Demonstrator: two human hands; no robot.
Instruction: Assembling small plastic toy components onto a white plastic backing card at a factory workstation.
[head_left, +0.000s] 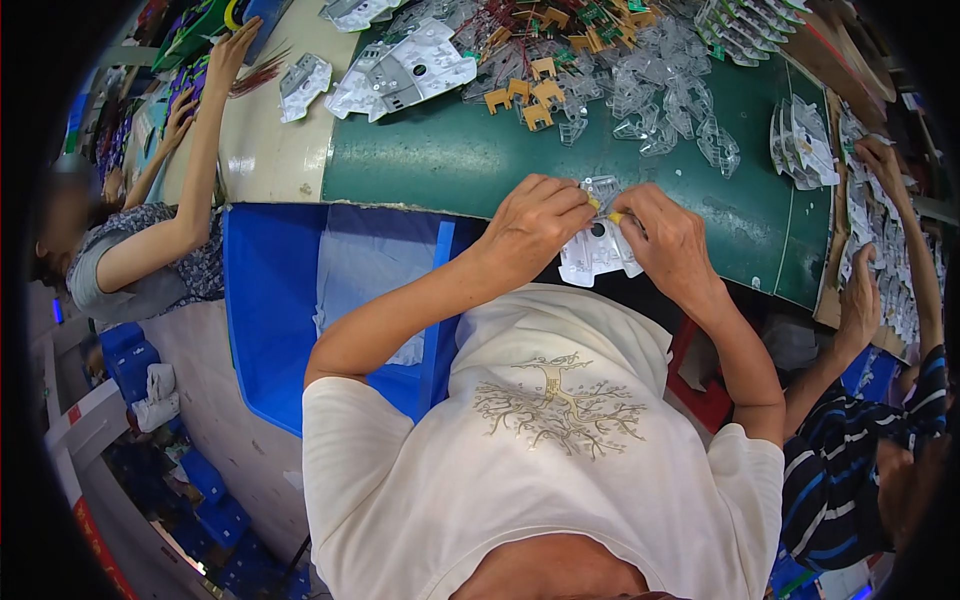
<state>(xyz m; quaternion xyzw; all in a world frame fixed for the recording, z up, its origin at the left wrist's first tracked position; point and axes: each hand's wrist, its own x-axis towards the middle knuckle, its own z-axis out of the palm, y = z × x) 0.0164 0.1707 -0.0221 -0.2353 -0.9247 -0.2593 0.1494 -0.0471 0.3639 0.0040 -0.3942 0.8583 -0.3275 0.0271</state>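
At the near edge of the green tabletop (430, 165), a white and silver moulded plastic part (592, 258) with a dark round hole is held between my two hands. My left hand (540, 225) pinches its upper left side, fingers closed. My right hand (668, 240) grips the opposite side, its thumb and fingers bent inward. Small yellow bits show at the fingertips of both hands; I cannot tell what they are. Beyond lie a heap of clear plastic pieces (665, 95) and several orange-yellow small parts (540, 95). Larger silver-white plastic parts (405, 75) rest to their left.
A blue bin (270, 340) stands below the table edge at left. Silver-white parts are stacked (800, 145) at the right. One co-worker's arm (195, 190) reaches over the left table; another's hands (865, 290) work at a tray on the right. Red wires and green boards lie at the back.
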